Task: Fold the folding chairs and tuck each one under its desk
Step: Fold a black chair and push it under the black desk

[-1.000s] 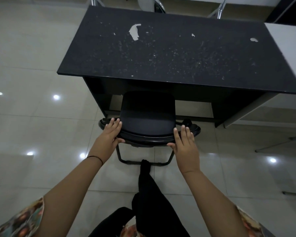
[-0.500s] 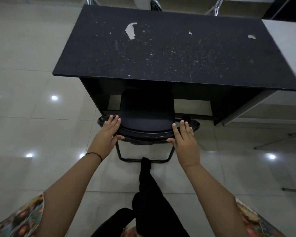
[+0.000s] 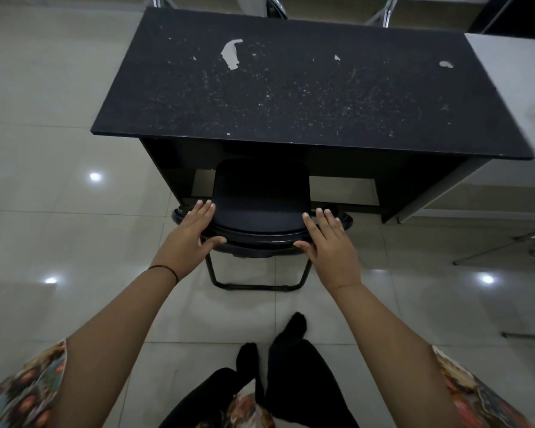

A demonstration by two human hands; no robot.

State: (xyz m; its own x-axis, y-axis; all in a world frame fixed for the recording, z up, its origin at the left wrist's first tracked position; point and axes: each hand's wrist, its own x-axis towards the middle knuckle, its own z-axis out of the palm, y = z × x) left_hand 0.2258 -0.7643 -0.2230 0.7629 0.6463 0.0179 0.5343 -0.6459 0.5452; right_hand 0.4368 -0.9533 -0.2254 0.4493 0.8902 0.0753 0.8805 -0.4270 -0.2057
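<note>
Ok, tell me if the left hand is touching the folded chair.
Touching. The head view shows the left hand with fingers laid flat over the folded chair's near edge and the thumb against its rim; no gap is visible.

We look down on a black desk (image 3: 306, 88) at twelve o'clock, its top scuffed with pale chips and specks. Under its near edge stands a folded black chair (image 3: 261, 205), the seat pad upright and the tube frame's foot bar on the pale tiled floor (image 3: 59, 88). Our left hand (image 3: 192, 233) rests flat on the chair's top edge at eleven o'clock, fingers straight, thumb along the rim. Our right hand (image 3: 328, 242) presses the same edge at one o'clock, fingers straight too. Our dark-clad legs (image 3: 291, 366) show at six o'clock.
</note>
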